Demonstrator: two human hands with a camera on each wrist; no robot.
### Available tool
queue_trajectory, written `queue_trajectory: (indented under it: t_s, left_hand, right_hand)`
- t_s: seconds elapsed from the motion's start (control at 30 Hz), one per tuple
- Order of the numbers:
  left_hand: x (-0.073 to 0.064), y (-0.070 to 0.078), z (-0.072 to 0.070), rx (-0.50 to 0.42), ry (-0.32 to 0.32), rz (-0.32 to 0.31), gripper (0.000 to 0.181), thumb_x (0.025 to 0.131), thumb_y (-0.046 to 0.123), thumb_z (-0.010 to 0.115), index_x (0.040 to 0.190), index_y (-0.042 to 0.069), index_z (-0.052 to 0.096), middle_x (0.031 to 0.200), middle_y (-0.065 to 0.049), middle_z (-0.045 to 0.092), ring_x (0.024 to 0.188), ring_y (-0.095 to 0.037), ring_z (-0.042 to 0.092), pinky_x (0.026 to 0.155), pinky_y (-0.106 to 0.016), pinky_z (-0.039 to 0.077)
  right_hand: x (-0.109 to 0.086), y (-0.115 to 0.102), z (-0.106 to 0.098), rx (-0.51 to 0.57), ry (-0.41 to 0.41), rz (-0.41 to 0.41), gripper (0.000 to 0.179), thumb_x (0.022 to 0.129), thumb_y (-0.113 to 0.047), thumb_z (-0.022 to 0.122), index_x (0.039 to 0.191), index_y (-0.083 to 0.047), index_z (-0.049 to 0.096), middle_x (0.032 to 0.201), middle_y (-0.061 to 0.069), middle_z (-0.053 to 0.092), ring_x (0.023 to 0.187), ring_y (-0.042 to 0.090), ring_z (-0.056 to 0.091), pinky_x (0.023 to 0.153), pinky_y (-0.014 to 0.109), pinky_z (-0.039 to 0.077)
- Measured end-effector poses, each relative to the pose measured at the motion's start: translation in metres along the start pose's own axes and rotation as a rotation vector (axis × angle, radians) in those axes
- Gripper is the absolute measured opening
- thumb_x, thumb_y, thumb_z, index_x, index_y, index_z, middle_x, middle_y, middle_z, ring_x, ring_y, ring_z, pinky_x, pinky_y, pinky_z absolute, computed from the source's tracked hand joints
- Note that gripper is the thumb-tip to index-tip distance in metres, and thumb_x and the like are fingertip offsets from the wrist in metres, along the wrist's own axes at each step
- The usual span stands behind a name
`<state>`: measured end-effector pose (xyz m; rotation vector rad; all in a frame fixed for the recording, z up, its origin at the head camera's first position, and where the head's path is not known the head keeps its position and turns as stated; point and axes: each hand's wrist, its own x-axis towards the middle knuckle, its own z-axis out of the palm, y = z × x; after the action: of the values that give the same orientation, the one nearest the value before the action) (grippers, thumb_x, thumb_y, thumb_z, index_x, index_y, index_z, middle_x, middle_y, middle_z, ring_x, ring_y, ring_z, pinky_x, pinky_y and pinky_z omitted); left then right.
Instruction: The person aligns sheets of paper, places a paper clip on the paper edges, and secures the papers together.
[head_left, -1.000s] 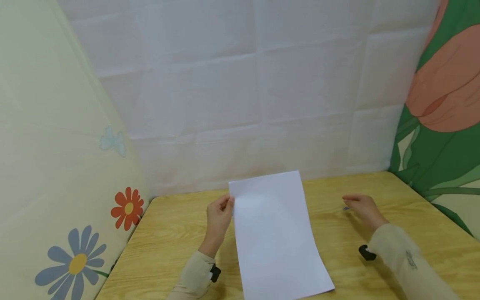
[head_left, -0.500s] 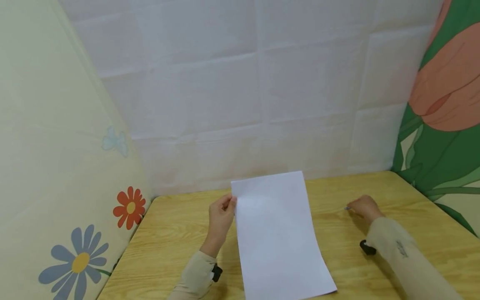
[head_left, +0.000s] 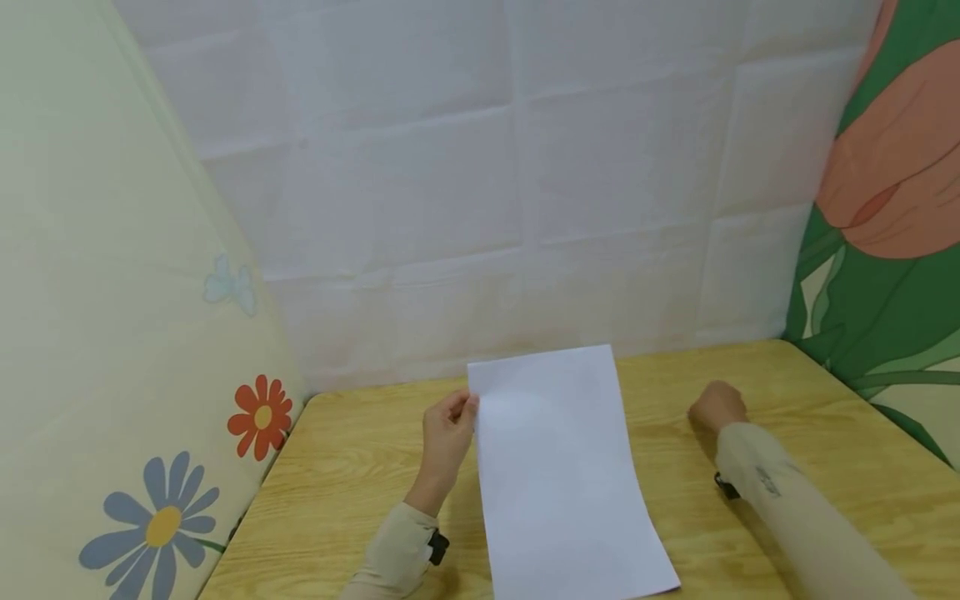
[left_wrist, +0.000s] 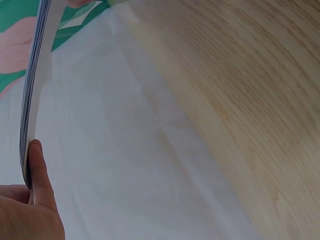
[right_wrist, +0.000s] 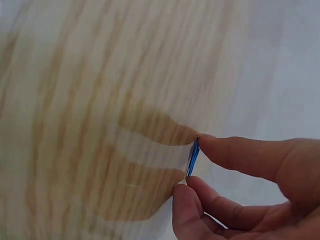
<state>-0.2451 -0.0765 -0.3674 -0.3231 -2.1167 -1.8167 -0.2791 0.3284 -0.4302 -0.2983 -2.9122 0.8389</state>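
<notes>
My left hand pinches the upper left edge of a stack of white paper, held tilted above the table. In the left wrist view, several layered sheet edges show between the thumb and the fingers. Off to the right of the paper, my right hand is low over the table. Seen from the right wrist, the thumb and fingertips pinch the ends of a small, thin blue paper clip at the tabletop. The head view hides this clip behind the right hand.
The wood-grain table runs back to a white cloth backdrop. A cream panel with printed flowers stands at left, and a green one with a pink tulip at right.
The right hand has gone from reaching toward the blue clip to pinching it, turning at the wrist so the clip is hidden from the head. The left hand and paper have shifted slightly right.
</notes>
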Motion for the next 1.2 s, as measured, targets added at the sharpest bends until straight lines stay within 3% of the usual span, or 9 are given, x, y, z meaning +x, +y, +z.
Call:
queue_trajectory:
  t_s: [0.1,0.3,0.6,0.9,1.0,1.1,1.2]
  left_hand:
    - [0.003,-0.012,0.001,-0.010,0.003,-0.004,0.014,0.090,-0.004,0.061,0.100,-0.012,0.068,0.073,-0.017,0.064,0.056,-0.004,0.046,0.050,-0.016,0.038]
    - [0.004,-0.018,0.001,-0.013,0.006,0.008,0.013,0.090,-0.003,0.062,0.098,-0.011,0.069,0.071,-0.013,0.062,0.056,-0.005,0.045,0.050,-0.017,0.037]
    - [0.005,-0.015,0.000,-0.019,-0.008,-0.010,0.015,0.091,-0.001,0.062,0.100,-0.011,0.068,0.069,-0.008,0.058,0.057,-0.005,0.043,0.050,-0.017,0.036]
    - [0.004,-0.014,0.000,-0.019,-0.004,0.005,0.013,0.091,-0.001,0.062,0.097,-0.011,0.069,0.067,-0.011,0.056,0.055,-0.005,0.042,0.049,-0.017,0.034]
    - [0.004,-0.015,0.000,-0.011,0.001,-0.007,0.013,0.090,-0.002,0.062,0.097,-0.011,0.069,0.067,-0.011,0.056,0.055,-0.005,0.042,0.049,-0.017,0.035]
    - [0.005,-0.015,0.000,-0.009,-0.003,-0.016,0.014,0.091,-0.001,0.062,0.099,-0.011,0.069,0.069,-0.011,0.058,0.057,-0.006,0.043,0.050,-0.017,0.036]
    - [0.005,-0.014,0.000,-0.014,-0.011,-0.017,0.016,0.091,-0.001,0.062,0.100,-0.011,0.068,0.070,-0.011,0.059,0.057,-0.006,0.044,0.050,-0.017,0.036]
  right_hand:
    - [0.001,-0.001,0.001,-0.002,0.007,0.032,0.028,0.070,-0.004,0.065,0.079,0.021,0.057,0.081,0.037,0.057,0.073,0.040,0.055,0.065,0.050,0.050]
    - [0.001,-0.005,-0.002,0.008,-0.024,0.099,0.042,0.072,-0.008,0.071,0.089,0.027,0.054,0.089,0.041,0.056,0.083,0.048,0.057,0.073,0.050,0.051]
    - [0.002,0.003,-0.006,0.213,-0.016,0.221,0.042,0.071,-0.011,0.079,0.087,0.021,0.058,0.066,0.018,0.059,0.059,0.022,0.056,0.054,0.030,0.047]
    - [0.004,0.009,-0.005,0.171,0.026,0.246,0.028,0.066,-0.009,0.074,0.071,0.010,0.055,0.061,0.013,0.052,0.058,0.023,0.052,0.052,0.027,0.043]
    - [0.004,0.009,-0.006,0.156,0.038,0.252,0.027,0.065,-0.007,0.072,0.074,0.013,0.055,0.068,0.018,0.052,0.066,0.029,0.051,0.054,0.028,0.043]
    - [0.002,0.009,-0.007,0.177,0.056,0.237,0.030,0.066,-0.005,0.071,0.080,0.019,0.061,0.076,0.025,0.061,0.072,0.030,0.055,0.057,0.028,0.044]
    - [-0.001,0.009,-0.006,0.245,0.079,0.207,0.027,0.072,-0.005,0.066,0.089,0.015,0.068,0.078,0.019,0.068,0.068,0.023,0.058,0.056,0.027,0.044]
